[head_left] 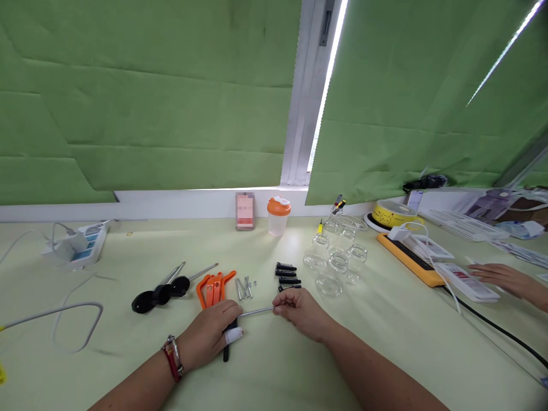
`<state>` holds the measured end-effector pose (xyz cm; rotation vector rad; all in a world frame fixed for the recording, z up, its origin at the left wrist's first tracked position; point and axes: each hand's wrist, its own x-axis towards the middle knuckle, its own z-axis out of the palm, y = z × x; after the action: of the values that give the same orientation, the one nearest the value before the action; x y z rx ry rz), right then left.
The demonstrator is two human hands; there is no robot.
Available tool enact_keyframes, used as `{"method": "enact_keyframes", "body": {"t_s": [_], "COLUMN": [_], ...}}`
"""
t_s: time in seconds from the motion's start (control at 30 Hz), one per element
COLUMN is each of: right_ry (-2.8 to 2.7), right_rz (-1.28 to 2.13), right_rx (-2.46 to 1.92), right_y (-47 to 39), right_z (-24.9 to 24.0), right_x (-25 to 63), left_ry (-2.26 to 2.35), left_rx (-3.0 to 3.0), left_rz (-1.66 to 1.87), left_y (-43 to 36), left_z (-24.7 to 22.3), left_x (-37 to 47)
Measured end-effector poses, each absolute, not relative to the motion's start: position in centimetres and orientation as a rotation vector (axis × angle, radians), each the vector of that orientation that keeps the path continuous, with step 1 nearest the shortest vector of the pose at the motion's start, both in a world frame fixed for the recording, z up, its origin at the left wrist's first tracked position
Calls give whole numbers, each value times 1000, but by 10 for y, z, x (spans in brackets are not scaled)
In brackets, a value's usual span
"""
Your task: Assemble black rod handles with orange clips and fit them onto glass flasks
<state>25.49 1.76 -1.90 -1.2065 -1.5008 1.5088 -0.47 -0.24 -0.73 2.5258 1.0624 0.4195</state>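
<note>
My left hand, with white tape on the thumb, is closed over a black part that shows below its fingers. A thin metal rod runs from under these fingers to my right hand, whose fingertips pinch its far end. Whether the rod joins the black part is hidden. Just beyond the left hand lies an orange tool with curved arms, partly covered by it. Loose screws lie between the hands, a little farther back. Small black ribbed pieces form a column beyond the right hand.
Black round-ended tools with metal shafts lie left. Clear glass jars stand right, near an orange-edged power strip. An orange-lidded cup and a phone stand at the back. Another person's hand is far right.
</note>
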Motion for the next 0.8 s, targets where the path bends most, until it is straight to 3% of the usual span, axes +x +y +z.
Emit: {"method": "enact_keyframes", "body": {"t_s": [0.8], "right_ry": [-1673], "right_rz": [1388], "right_rx": [-1155], "right_y": [17], "right_z": [-21], "right_x": [258], "left_ry": [1040], "left_rx": [2501], "left_rz": [476], "left_y": [-1], "left_z": [-9], "left_x": [-6]}}
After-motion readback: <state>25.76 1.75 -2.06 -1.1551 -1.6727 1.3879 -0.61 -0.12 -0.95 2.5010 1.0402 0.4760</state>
